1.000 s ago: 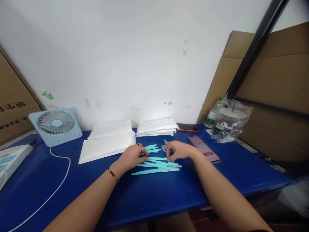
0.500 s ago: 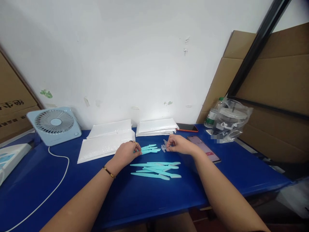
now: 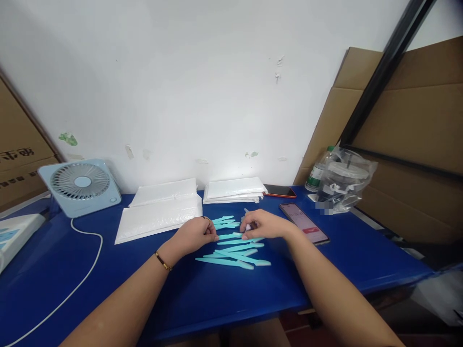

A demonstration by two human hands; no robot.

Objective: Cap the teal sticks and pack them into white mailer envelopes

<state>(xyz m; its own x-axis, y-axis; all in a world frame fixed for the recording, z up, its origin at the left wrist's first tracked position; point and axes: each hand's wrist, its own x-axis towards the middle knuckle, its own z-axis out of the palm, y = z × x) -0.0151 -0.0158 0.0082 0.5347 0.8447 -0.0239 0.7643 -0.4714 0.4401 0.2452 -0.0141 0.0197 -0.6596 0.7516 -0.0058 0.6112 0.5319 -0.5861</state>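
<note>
Several slim turquoise plastic sticks point(image 3: 235, 255) lie in a loose pile on the blue table point(image 3: 224, 299), with a smaller bunch point(image 3: 224, 221) just behind them. My left hand point(image 3: 195, 234), wearing a ring and a gold bracelet, pinches one end of a turquoise stick point(image 3: 228, 236). My right hand point(image 3: 261, 224) is closed on the other end of that stick, above the pile. A few small pale caps point(image 3: 246, 211) lie behind my right hand, partly hidden by it.
White padded envelopes sit in two stacks point(image 3: 159, 212) point(image 3: 234, 189) near the wall. A light blue fan point(image 3: 81, 185) with a white cable stands at the left. Two phones point(image 3: 304, 222) point(image 3: 281, 191), a bagged container point(image 3: 343, 183) and a bottle are at right. Cardboard flanks both sides.
Both hands reached back to the far bunch and caps, then came forward again to the near pile. They now hold one stick between them.
</note>
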